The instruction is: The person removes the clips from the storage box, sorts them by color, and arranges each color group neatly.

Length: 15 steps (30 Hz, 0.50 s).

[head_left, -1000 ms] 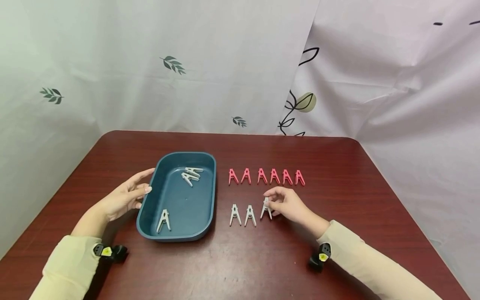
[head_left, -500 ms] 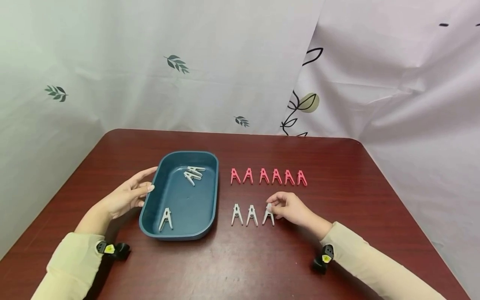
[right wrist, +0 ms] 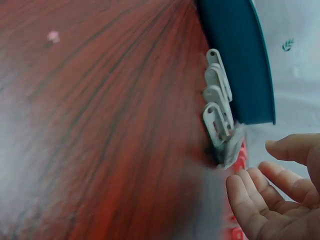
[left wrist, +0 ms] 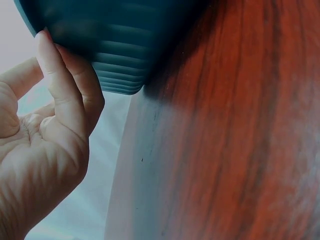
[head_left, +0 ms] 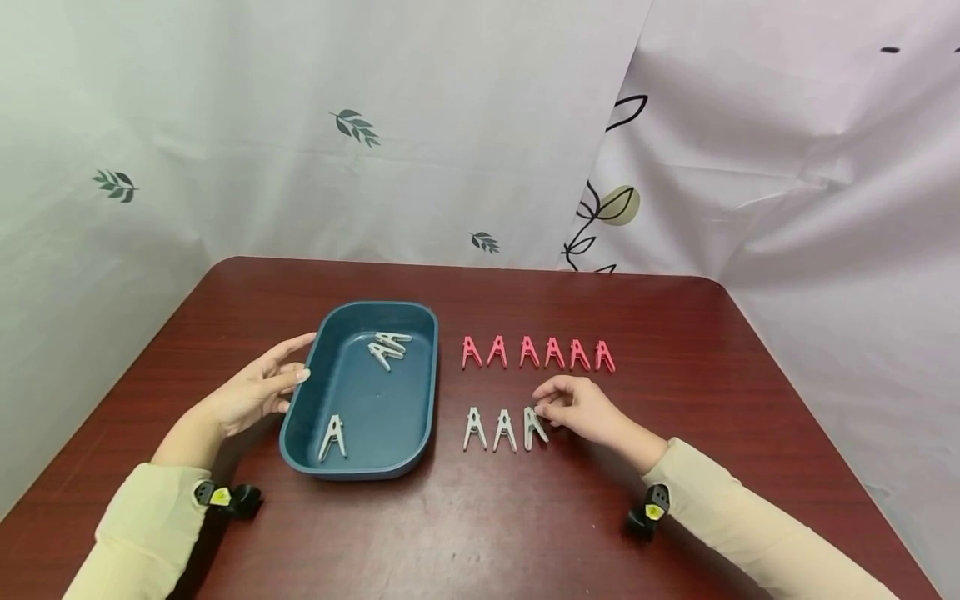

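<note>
My left hand (head_left: 251, 392) rests at the left side of a blue plastic tray (head_left: 432, 392). In the left wrist view its fingertips (left wrist: 46, 37) touch the outer wall near the rim. White clothespins lie in the tray, two together (head_left: 385, 353) at the far end and one (head_left: 333, 438) at the near left. Right of the tray three white clothespins stand in a row. My right hand (head_left: 581, 408) is just behind the rightmost clothespin (head_left: 531, 429). That clothespin is blurred in the right wrist view, apart from the spread thumb and fingers (right wrist: 240, 197).
Behind the white row stands a row of several red clothespins (head_left: 553, 353). Everything is on a dark red wooden table (head_left: 480, 533). A pale patterned cloth (head_left: 450, 167) hangs past its far edge.
My right hand lowered the white clothespin to the right end of the row and let go of it; the clothespin has turned. My left hand stays at the tray.
</note>
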Each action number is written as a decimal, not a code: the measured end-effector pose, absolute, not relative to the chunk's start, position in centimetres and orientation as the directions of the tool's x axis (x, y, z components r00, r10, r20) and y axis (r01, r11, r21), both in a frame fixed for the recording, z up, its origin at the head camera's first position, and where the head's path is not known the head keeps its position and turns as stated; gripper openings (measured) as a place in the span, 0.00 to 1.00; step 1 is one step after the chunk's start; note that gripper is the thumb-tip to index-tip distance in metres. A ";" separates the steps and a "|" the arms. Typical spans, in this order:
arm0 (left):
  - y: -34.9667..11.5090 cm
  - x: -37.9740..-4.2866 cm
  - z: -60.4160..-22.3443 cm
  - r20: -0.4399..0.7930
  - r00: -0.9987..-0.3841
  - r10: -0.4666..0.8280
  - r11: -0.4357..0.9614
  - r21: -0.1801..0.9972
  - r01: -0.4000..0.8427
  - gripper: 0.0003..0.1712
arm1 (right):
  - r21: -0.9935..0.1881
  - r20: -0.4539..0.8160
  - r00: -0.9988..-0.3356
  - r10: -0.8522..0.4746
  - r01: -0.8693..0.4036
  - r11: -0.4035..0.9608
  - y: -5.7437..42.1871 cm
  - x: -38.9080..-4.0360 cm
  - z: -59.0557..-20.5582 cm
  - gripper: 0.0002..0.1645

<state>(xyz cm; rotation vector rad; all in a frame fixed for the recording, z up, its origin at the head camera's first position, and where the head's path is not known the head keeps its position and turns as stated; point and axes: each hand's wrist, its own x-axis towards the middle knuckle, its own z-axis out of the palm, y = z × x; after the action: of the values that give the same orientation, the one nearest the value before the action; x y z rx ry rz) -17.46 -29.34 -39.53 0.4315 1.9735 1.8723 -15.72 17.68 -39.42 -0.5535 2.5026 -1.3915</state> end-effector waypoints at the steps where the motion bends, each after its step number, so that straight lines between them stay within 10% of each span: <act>1: -29.3 -17.5 -39.5 -0.066 -0.879 0.473 0.064 0.997 -0.041 0.33 | -0.853 -0.008 -0.904 -0.428 -0.217 0.474 17.6 -15.7 -39.3 0.13; 15: -29.4 -17.7 -39.6 -0.047 -0.871 0.489 0.036 0.999 -0.033 0.32 | -0.809 0.134 -0.885 -0.447 -0.358 0.467 12.4 -15.7 -36.9 0.12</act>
<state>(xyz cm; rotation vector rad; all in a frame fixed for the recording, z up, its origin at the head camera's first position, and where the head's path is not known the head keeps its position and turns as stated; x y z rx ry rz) -17.67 -29.41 -39.65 0.4608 1.9444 1.8925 -15.73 12.43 -36.91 -0.7172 2.6068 -1.4013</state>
